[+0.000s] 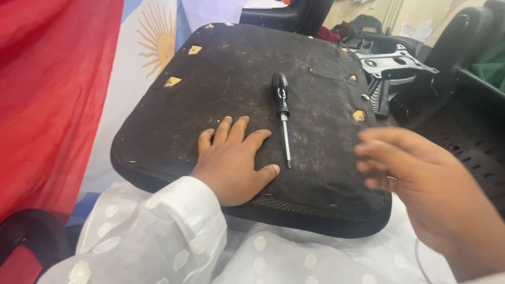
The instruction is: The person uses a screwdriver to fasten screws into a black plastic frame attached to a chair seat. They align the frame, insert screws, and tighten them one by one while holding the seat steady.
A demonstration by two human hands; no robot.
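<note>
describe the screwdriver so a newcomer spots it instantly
Find the big dark fabric-covered seat cushion underside on the person's lap. At its centre lies the black-handled screwdriver, metal shaft pointing toward the person, just right of the flat left hand. It is the only loose tool there.

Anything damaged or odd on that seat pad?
Yes. The seat pad's black underside fabric is dusty and scuffed, with small torn holes baring light material near the edges. A screwdriver lies loose on it, beside the left hand.
</note>
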